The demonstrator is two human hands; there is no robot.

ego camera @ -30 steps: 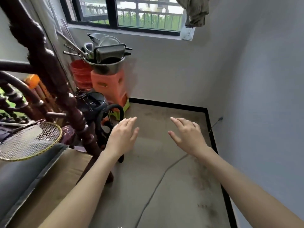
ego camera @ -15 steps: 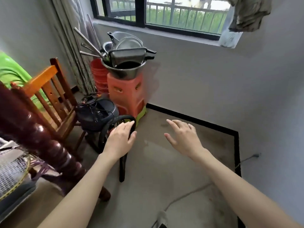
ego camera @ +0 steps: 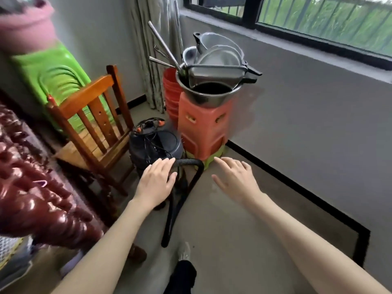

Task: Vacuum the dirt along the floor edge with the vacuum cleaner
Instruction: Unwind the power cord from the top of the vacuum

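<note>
A dark round vacuum cleaner (ego camera: 156, 143) stands on the floor between a wooden chair and a stack of orange stools. Its black ribbed hose (ego camera: 186, 187) arches up from the body and runs down to the floor in front. My left hand (ego camera: 157, 183) hovers open over the top of the hose arch, fingers stretched toward the vacuum body. My right hand (ego camera: 235, 179) is open too, in the air to the right of the hose, holding nothing. A black strip (ego camera: 297, 187) marks the floor edge along the grey wall.
The orange stools (ego camera: 203, 128) carry a metal basin with pans (ego camera: 212, 73). The wooden chair (ego camera: 93, 128) is at the left, with a dark red carved post (ego camera: 31, 187) nearer me. My foot (ego camera: 184, 251) is on the floor below the hose end.
The view has swung left and closer to the vacuum cleaner. Both hands have moved toward it, the left now over the hose arch.
</note>
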